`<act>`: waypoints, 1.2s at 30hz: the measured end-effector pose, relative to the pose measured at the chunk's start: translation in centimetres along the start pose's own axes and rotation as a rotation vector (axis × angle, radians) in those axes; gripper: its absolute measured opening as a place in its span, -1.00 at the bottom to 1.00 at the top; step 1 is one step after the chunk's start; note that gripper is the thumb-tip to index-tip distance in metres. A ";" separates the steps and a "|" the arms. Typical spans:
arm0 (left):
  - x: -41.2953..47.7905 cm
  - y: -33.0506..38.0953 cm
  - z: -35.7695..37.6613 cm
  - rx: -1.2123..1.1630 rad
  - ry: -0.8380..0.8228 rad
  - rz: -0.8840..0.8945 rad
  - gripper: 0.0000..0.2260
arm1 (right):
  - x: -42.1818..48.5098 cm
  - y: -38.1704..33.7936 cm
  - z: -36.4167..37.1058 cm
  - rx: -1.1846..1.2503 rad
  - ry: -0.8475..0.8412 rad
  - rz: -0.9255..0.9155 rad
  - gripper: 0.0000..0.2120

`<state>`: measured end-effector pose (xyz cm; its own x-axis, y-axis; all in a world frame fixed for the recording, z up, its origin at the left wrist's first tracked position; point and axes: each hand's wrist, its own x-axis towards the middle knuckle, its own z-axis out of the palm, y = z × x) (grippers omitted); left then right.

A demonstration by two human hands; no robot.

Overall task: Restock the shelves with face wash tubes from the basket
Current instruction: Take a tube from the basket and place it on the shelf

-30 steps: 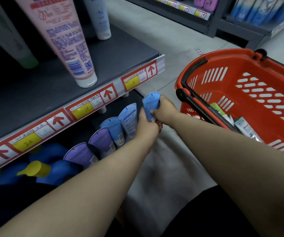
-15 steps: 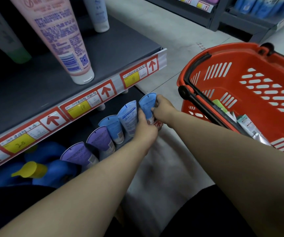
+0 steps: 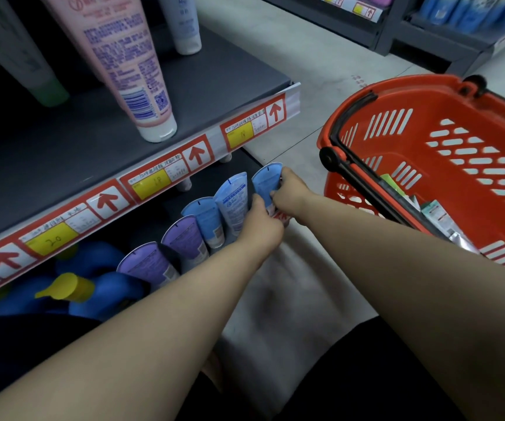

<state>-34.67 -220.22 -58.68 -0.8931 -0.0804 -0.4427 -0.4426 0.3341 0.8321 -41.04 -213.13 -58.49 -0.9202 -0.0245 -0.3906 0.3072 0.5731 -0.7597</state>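
1. Seating step: a light-blue face wash tube (image 3: 266, 180) stands cap-down at the right end of the lower shelf (image 3: 208, 180) row.
2. The right hand (image 3: 290, 192), arm stretched low, pinches the tube's edge.
3. The left hand (image 3: 260, 226) reaches its base; its fingers are hidden, so the grip cannot be told.
4. Next, likely: release, then reach for the spare tubes (image 3: 438, 215) in the red basket (image 3: 397, 83).

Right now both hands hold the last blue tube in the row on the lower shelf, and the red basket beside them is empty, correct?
Not quite: the head view shows the red basket is not empty; a few tubes lie in it. The rest stands: left hand and right hand both hold the last blue tube in the row on the lower shelf.
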 end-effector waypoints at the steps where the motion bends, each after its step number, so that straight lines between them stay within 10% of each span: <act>1: -0.3 0.1 -0.1 0.006 0.006 0.017 -0.53 | -0.3 -0.1 0.0 0.019 0.003 0.008 -0.58; 5: -2.8 0.8 -1.0 -0.085 0.057 0.052 -0.77 | -2.5 -0.7 -0.1 -0.026 0.006 0.119 -0.59; 12: -5.7 1.9 -5.4 0.429 0.469 0.246 -0.72 | -6.2 -1.7 0.1 -0.326 -0.085 0.115 -0.66; 24: -3.7 1.4 -6.0 0.563 0.414 0.245 -0.83 | -3.5 -1.7 -1.0 -0.268 0.179 -0.154 -0.37; 36: -7.6 -1.0 -6.7 0.661 0.335 0.405 -0.81 | -2.5 -4.3 -0.5 -0.390 0.033 -0.355 -0.80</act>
<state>-28.03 -226.20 -53.90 -0.9955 -0.0755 0.0571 -0.0377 0.8694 0.4927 -40.20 -215.17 -53.97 -0.9604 -0.2502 -0.1229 -0.1321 0.7968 -0.5897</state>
